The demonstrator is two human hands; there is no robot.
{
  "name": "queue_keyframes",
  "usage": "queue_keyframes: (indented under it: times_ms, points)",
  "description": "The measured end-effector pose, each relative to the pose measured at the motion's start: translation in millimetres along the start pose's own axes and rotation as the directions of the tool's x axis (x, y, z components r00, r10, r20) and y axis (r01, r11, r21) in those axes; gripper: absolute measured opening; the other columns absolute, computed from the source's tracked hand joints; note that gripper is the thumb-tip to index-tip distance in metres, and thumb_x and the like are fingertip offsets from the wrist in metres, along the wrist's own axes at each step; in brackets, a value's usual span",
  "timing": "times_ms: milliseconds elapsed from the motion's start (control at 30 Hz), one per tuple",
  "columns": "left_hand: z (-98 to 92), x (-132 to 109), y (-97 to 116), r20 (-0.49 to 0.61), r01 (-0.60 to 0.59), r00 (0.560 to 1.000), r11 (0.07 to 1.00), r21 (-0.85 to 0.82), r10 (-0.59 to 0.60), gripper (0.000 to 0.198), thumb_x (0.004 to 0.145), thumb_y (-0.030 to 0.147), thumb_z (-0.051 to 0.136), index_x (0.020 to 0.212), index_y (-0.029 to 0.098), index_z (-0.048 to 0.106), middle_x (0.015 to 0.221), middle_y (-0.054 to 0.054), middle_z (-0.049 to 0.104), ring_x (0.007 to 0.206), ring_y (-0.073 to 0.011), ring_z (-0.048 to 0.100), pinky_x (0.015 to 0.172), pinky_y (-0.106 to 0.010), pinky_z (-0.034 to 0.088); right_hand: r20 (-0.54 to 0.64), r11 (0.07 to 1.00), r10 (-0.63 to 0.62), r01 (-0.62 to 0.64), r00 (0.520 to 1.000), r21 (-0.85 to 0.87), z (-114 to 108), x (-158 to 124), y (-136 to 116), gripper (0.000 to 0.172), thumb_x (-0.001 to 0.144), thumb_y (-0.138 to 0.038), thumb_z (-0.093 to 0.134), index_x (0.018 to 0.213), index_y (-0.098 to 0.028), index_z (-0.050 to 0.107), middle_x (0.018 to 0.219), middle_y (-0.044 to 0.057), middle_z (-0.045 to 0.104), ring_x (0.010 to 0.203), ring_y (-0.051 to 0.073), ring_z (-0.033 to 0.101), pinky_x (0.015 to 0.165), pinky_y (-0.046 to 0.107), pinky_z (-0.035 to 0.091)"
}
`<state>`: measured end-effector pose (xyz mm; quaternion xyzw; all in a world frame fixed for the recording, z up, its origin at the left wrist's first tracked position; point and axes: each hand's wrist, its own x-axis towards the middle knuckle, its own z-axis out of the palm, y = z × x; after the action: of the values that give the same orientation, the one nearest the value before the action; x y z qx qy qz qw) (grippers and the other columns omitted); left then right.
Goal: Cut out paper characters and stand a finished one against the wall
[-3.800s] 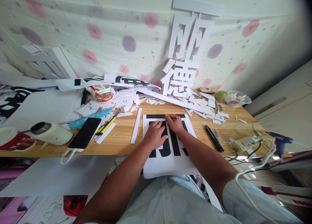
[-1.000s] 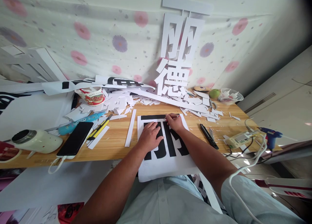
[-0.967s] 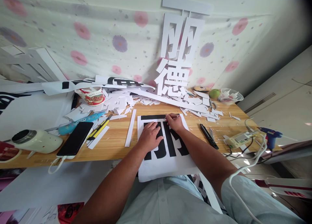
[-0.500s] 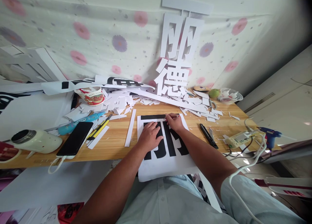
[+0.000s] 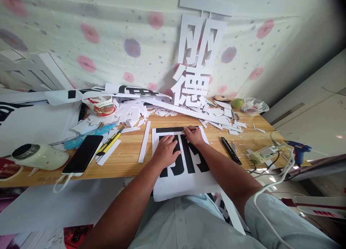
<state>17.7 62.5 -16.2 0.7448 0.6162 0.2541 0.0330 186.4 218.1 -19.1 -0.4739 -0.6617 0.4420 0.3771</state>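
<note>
On the wooden table in front of me lies a white sheet printed with a large black character [image 5: 175,187]. My left hand [image 5: 167,151] rests flat on it, fingers stretched out over the left part of the character. Close by on the right, my right hand [image 5: 194,135] is closed in a pinch around a thin pen-like tool [image 5: 197,129], whose exact kind is too small to tell. Its fingertips are near the black bar [image 5: 169,130] along the sheet's top. A narrow white strip [image 5: 145,142] lies left of the sheet.
Cut white scraps [image 5: 129,112] and upright cut-out characters [image 5: 201,43] stand at the back. To the left are a phone [image 5: 83,153], yellow cutter [image 5: 110,142], bottle [image 5: 43,157] and paper bowl [image 5: 101,108]. Rightward are a black cutter [image 5: 231,151], power strip [image 5: 264,154] and glue gun [image 5: 299,149].
</note>
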Motion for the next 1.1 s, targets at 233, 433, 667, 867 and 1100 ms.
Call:
queue_keyframes:
  times_ms: [233, 433, 667, 867, 1100]
  points:
    - [-0.5, 0.0, 0.9, 0.001, 0.001, 1.000, 1.000, 0.002, -0.001, 0.048, 0.097, 0.043, 0.081, 0.138, 0.018, 0.078, 0.157, -0.020, 0.065, 0.154, -0.0418, 0.052, 0.130, -0.062, 0.043, -0.004, 0.999, 0.040, -0.040, 0.999, 0.024, 0.1, -0.9, 1.9, 0.043, 0.090, -0.061, 0.068, 0.070, -0.023, 0.070, 0.066, 0.003, 0.072, 0.051, 0.018, 0.063, 0.049, 0.029, 0.052]
    - [0.0, -0.2, 0.5, -0.004, 0.003, 1.000, 1.000, 0.006, -0.003, 0.048, 0.097, 0.043, 0.082, 0.138, 0.019, 0.078, 0.156, -0.019, 0.066, 0.154, -0.0418, 0.052, 0.129, -0.062, 0.044, -0.001, 0.996, 0.081, -0.081, 0.997, 0.030, -2.0, -3.7, -4.5, 0.042, 0.087, -0.059, 0.071, 0.068, -0.022, 0.069, 0.065, 0.005, 0.073, 0.049, 0.017, 0.062, 0.046, 0.028, 0.052]
    - [-0.5, -0.4, 1.5, -0.010, 0.006, 1.000, 1.000, 0.003, -0.006, 0.048, 0.096, 0.042, 0.083, 0.137, 0.017, 0.079, 0.156, -0.020, 0.066, 0.154, -0.0420, 0.052, 0.130, -0.060, 0.043, 0.004, 0.994, 0.102, -0.102, 0.995, 0.032, -2.3, -2.9, -3.5, 0.040, 0.086, -0.059, 0.072, 0.069, -0.022, 0.070, 0.062, 0.004, 0.071, 0.050, 0.018, 0.062, 0.046, 0.029, 0.052]
    - [-1.4, 0.1, 2.0, -0.012, 0.005, 1.000, 1.000, -0.003, -0.005, 0.047, 0.096, 0.043, 0.083, 0.136, 0.020, 0.079, 0.155, -0.018, 0.067, 0.153, -0.0417, 0.052, 0.130, -0.061, 0.044, 0.012, 0.994, 0.106, -0.107, 0.994, 0.038, -2.8, -3.6, -2.9, 0.041, 0.086, -0.059, 0.073, 0.068, -0.023, 0.069, 0.062, 0.004, 0.070, 0.049, 0.018, 0.062, 0.046, 0.029, 0.051]
    - [-2.2, 0.2, 1.8, 0.004, 0.007, 1.000, 1.000, 0.000, -0.007, 0.048, 0.097, 0.042, 0.082, 0.138, 0.018, 0.078, 0.157, -0.020, 0.066, 0.154, -0.0421, 0.053, 0.130, -0.061, 0.043, -0.006, 0.991, 0.109, -0.108, 0.994, 0.077, -4.4, -6.1, -9.7, 0.040, 0.086, -0.058, 0.072, 0.070, -0.021, 0.071, 0.063, 0.004, 0.071, 0.049, 0.016, 0.062, 0.048, 0.028, 0.052]
